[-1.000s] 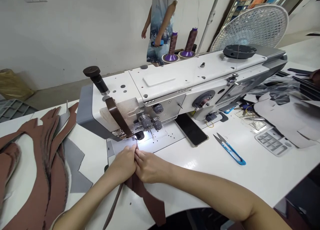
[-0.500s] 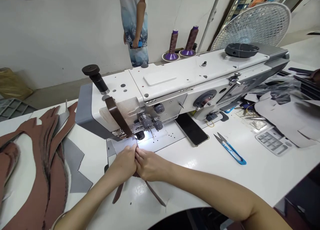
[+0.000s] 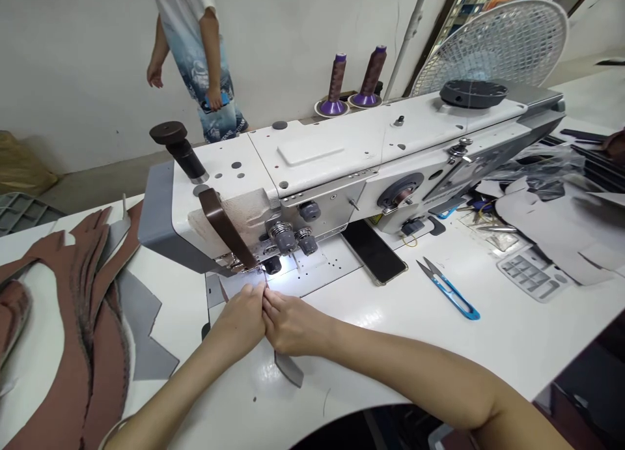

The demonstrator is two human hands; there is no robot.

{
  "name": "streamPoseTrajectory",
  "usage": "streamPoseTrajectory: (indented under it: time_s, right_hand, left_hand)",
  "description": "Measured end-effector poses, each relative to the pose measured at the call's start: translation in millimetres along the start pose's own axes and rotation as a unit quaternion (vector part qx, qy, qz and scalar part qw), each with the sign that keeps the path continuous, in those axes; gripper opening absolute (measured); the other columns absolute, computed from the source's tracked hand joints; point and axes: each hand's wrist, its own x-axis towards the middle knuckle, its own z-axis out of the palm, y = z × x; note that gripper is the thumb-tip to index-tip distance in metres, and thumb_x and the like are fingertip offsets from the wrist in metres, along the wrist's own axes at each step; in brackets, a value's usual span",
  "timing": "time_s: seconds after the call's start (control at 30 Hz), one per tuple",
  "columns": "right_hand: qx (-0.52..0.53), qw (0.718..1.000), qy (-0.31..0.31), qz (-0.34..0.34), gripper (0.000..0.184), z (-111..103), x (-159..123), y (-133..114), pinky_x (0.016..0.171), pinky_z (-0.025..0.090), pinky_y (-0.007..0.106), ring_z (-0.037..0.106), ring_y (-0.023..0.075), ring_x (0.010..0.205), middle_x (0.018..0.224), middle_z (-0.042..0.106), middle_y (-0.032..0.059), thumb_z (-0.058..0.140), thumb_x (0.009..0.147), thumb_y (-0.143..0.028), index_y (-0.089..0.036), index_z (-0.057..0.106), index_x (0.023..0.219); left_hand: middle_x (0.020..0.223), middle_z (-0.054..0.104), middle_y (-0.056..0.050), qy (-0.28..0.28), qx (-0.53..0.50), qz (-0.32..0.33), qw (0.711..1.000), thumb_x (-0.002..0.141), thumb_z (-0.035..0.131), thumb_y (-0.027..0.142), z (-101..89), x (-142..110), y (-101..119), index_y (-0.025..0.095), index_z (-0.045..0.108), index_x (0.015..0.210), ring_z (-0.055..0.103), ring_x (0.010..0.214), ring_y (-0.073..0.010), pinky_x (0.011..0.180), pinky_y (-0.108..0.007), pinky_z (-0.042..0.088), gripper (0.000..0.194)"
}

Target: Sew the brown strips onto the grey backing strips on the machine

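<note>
A white sewing machine (image 3: pixel 312 157) stands before me, its lamp lighting the plate under the needle area. Just in front of the presser foot, my left hand (image 3: pixel 243 318) and my right hand (image 3: pixel 293 325) meet with fingers closed. Both pinch a narrow brown strip, mostly hidden by the fingers. The strip's greyish tail (image 3: pixel 289 370) hangs out below my right hand onto the table. A small brown edge shows left of my left fingertips. I cannot make out the needle itself.
Brown cut pieces (image 3: pixel 73 307) and a grey piece (image 3: pixel 141 326) lie left. Blue thread snips (image 3: pixel 448 289) and a phone (image 3: pixel 374 251) lie right. Thread cones (image 3: pixel 336 85) and a fan (image 3: pixel 493 46) stand behind, with a person (image 3: pixel 200 59) beyond the machine.
The strip's tails have shifted: two thin brown ends showed below my hands, now one wider greyish end. My hands stay nearly in place. The person behind has moved left in view.
</note>
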Motion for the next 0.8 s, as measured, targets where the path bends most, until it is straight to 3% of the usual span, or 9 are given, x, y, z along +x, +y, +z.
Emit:
streamPoseTrajectory:
  time_s: [0.23, 0.53, 0.8]
  right_hand:
    - [0.0, 1.0, -0.024, -0.007, 0.017, 0, 1, 2, 0.097, 0.047, 0.052, 0.067, 0.0278, 0.082, 0.088, 0.07, 0.0194, 0.05, 0.088, -0.002, -0.004, 0.067, 0.088]
    - [0.007, 1.0, -0.023, 0.017, 0.015, 7, 1, -2, 0.1, 0.046, 0.053, 0.068, 0.0312, 0.09, 0.093, 0.069, 0.024, 0.052, 0.089, -0.006, 0.001, 0.065, 0.093]
    - [0.007, 0.999, -0.032, 0.032, 0.022, 9, 5, 1, 0.105, 0.043, 0.052, 0.066, 0.0314, 0.098, 0.101, 0.067, 0.0267, 0.046, 0.091, -0.006, 0.005, 0.063, 0.1]
  left_hand:
    - [0.112, 0.058, -0.014, -0.014, 0.015, 0.003, 1.0, 0.084, 0.038, 0.004, -3.2, 1, 1, 0.011, 0.047, 0.129, 0.059, 0.103, -0.0234, 0.089, -0.031, 0.042, 0.046]
    - [0.102, 0.06, -0.012, 0.02, 0.009, 0.005, 1.0, 0.081, 0.036, 0.0, 0.4, 4, -1, 0.011, 0.053, 0.123, 0.059, 0.092, -0.0218, 0.084, -0.031, 0.044, 0.046]
    - [0.114, 0.059, -0.016, 0.031, 0.02, -0.01, 0.999, 0.084, 0.037, 0.001, -2.2, 12, 1, 0.008, 0.05, 0.133, 0.056, 0.108, -0.0245, 0.095, -0.033, 0.042, 0.051]
